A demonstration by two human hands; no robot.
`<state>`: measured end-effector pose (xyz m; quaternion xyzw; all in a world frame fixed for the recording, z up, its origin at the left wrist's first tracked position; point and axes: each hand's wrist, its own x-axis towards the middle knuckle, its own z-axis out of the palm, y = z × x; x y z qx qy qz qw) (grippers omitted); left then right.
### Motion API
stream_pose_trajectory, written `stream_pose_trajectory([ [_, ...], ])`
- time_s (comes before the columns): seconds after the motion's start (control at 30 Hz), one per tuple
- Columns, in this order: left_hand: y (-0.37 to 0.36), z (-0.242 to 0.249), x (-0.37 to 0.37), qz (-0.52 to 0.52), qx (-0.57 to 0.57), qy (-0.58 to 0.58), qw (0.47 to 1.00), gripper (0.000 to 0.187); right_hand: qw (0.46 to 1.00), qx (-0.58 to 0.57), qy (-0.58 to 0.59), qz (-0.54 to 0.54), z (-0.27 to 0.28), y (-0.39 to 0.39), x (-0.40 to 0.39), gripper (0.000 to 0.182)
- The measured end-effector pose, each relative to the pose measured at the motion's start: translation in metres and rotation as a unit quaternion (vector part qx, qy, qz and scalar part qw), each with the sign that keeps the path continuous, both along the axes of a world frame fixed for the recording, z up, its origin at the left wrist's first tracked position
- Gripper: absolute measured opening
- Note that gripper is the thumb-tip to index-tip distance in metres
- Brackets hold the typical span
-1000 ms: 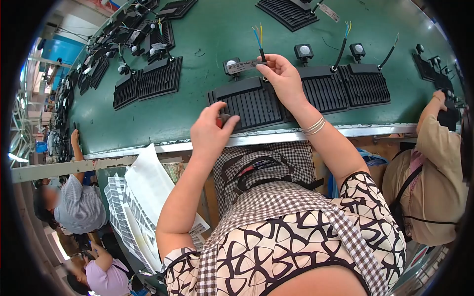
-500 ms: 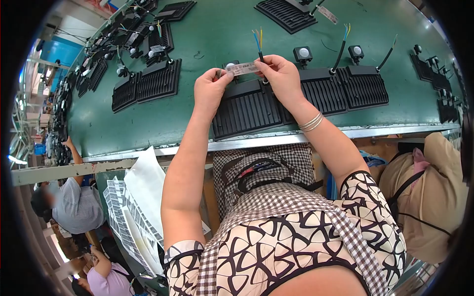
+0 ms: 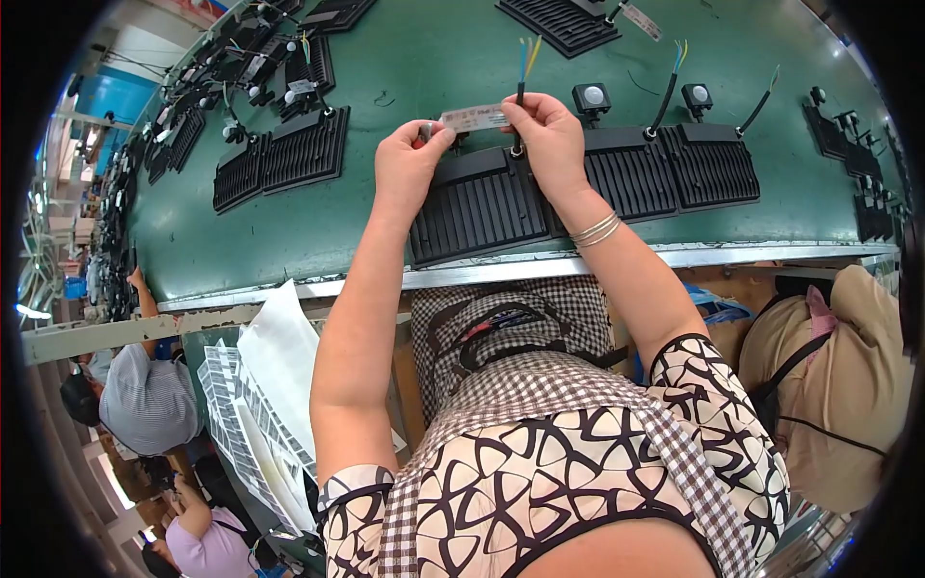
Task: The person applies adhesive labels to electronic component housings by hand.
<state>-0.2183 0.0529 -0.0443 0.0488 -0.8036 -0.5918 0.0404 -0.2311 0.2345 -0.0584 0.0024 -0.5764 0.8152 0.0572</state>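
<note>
A printed silver-white label strip (image 3: 474, 118) stretches between my two hands above the table. My left hand (image 3: 412, 164) pinches its left end between thumb and fingers. At the other end, my right hand (image 3: 549, 140) is closed on the label, right beside an upright black cable (image 3: 518, 120) with blue and yellow-toned bare-ended wires (image 3: 529, 60). This cable rises from a black finned floodlight housing (image 3: 477, 214) lying below my hands. Whether the label touches the cable is hard to tell. My hands mostly hide what lies behind the label.
Two more finned housings (image 3: 713, 169) with cables and white-domed sensors (image 3: 592, 97) lie to the right. Others sit at the left (image 3: 303, 149) and far side (image 3: 559, 24). The table's metal edge (image 3: 568, 265) runs before me. Label sheets (image 3: 236, 385) hang at lower left; co-workers sit beyond.
The label has risen slightly, and its right end now lies close by the cable. The cable's wires lean further right. Both hands keep their pinch; the whole view shifted a little.
</note>
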Motion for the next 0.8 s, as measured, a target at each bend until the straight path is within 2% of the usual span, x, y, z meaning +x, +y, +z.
stream_pose_trajectory([
  [0.1,0.007,0.021,0.037,0.061,-0.153,0.064,0.984,0.024,0.997,-0.02,0.004,0.072,-0.004,0.016,-0.001,0.028],
  [0.13,0.009,0.018,0.055,0.044,-0.223,0.063,0.972,0.027,0.996,-0.018,0.009,0.091,-0.002,0.022,0.003,0.03],
  [0.17,0.02,0.02,0.08,0.021,-0.29,0.145,0.946,0.032,0.996,0.026,0.018,0.079,0.01,0.028,0.016,0.037],
  [0.23,0.027,0.018,0.119,-0.12,-0.394,0.156,0.898,0.04,0.994,0.096,0.061,-0.005,0.01,0.036,0.04,0.039],
  [0.27,0.027,0.009,0.129,-0.14,-0.437,0.18,0.87,0.047,0.987,0.13,0.083,-0.045,0.01,0.04,0.053,0.04],
  [0.33,0.012,-0.013,0.127,-0.134,-0.459,0.173,0.861,0.054,0.906,0.381,0.182,-0.015,0.009,0.049,0.081,0.045],
  [0.37,0.006,-0.016,0.12,-0.128,-0.459,0.18,0.86,0.053,0.858,0.471,0.201,0.042,0.013,0.041,0.094,0.051],
  [0.47,-0.019,-0.019,0.083,-0.101,-0.466,0.191,0.858,0.052,0.703,0.662,0.208,0.155,0.009,0.007,0.108,0.074],
  [0.53,-0.041,-0.02,0.059,-0.079,-0.47,0.181,0.86,0.049,0.677,0.689,0.188,0.179,0.006,-0.024,0.083,0.073],
  [0.8,-0.15,-0.026,-0.004,0.062,-0.46,0.125,0.877,0.043,0.657,0.676,0.237,0.235,-0.006,-0.156,-0.021,0.071],
])
